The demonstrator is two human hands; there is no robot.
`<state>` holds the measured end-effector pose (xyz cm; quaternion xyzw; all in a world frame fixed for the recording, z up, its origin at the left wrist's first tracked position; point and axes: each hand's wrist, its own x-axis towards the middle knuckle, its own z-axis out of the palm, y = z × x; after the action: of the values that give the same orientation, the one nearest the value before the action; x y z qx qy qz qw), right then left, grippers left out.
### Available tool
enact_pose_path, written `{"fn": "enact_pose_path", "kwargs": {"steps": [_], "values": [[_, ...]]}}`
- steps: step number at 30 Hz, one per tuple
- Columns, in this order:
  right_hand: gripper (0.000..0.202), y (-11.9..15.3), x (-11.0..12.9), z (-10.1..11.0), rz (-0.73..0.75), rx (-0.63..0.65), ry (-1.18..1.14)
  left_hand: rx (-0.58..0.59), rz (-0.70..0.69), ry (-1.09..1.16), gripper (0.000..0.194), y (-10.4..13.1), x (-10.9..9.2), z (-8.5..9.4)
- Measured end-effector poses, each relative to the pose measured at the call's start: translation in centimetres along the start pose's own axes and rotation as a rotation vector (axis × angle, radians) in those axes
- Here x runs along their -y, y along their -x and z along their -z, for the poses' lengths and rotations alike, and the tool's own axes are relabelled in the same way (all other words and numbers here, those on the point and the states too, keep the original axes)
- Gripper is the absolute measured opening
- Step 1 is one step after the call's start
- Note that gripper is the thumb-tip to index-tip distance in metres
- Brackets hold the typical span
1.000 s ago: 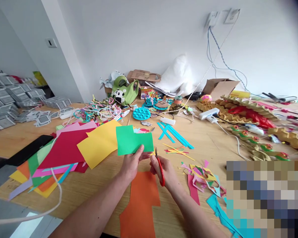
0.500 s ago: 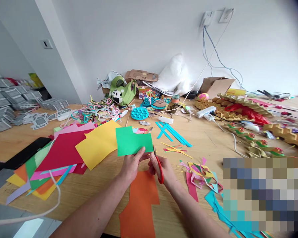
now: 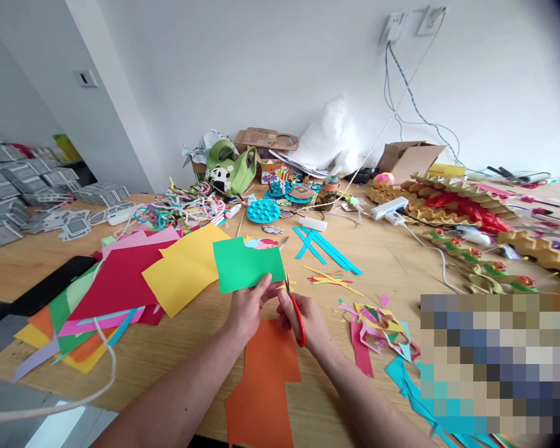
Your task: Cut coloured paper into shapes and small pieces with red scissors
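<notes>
My left hand [image 3: 249,305] pinches the lower edge of a green sheet of paper [image 3: 245,262] with its thumb on top; a notch is cut from the sheet's upper edge. Held in my right hand [image 3: 303,314] is a pair of red-handled scissors [image 3: 300,320], its dark blades pointing up beside the sheet's right edge. Whether the blades touch the paper I cannot tell. Under my hands, an orange sheet [image 3: 264,386] with cut edges lies on the table. To the left, a yellow sheet [image 3: 182,270] overlaps a dark red sheet [image 3: 121,280].
Blue strips [image 3: 329,249] and thin coloured strips [image 3: 333,280] lie beyond my right hand, with paper scraps [image 3: 378,330] nearer. A blue round tray [image 3: 263,211], green panda bag [image 3: 231,171] and egg cartons [image 3: 466,199] stand farther back. A white cable [image 3: 112,367] crosses the left front.
The green sheet has shifted slightly left and tilted a little. The scissors have moved slightly left, still in my right hand. The view has turned a little.
</notes>
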<state>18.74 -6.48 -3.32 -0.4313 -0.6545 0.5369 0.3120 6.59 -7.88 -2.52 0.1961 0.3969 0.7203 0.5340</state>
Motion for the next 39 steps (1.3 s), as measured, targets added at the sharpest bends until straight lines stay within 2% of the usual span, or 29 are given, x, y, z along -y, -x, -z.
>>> {"fn": "enact_pose_path", "kwargs": {"steps": [4,15,27,34,39], "values": [[0.061,0.05,0.13,-0.09,-0.017,0.007,0.026,0.014,0.008,-0.018,0.03,0.07,0.1,-0.07],[0.057,-0.23,-0.31,-0.02,-0.011,-0.048,0.132,-0.003,-0.001,-0.017,0.042,0.1,0.5,-0.14],[0.058,-0.24,-0.43,-0.09,-0.011,-0.05,0.121,0.022,-0.016,-0.014,0.049,0.28,0.66,-0.08],[0.058,-0.17,-0.09,-0.05,-0.022,-0.047,0.113,0.035,-0.009,-0.015,0.044,0.3,0.72,-0.07],[0.058,-0.13,0.18,-0.05,-0.029,-0.054,0.102,0.034,-0.016,-0.014,0.048,0.32,0.68,-0.08]]}}
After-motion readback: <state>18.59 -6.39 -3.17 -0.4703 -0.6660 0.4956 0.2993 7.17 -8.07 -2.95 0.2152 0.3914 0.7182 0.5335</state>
